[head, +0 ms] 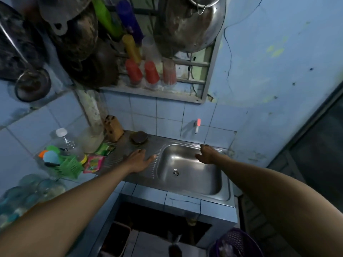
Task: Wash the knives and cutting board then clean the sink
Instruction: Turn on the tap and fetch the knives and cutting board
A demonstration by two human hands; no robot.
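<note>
My left hand (138,160) lies spread, fingers straight, on the ribbed drainboard (148,145) left of the steel sink (191,175). My right hand (207,154) hangs relaxed and holding nothing over the basin's far right rim, below the wall tap (197,126). A wooden knife block (113,128) stands far left.

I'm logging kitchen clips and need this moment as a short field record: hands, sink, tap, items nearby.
left hand: open, fingers spread over the ribbed drainboard
right hand: open, over the sink basin's far rim
sink basin: steel, nothing in it, drain uncovered
tap: on the tiled wall, no water visible
knife block: wooden, back left of drainboard
knives, cutting board: not in view
</note>
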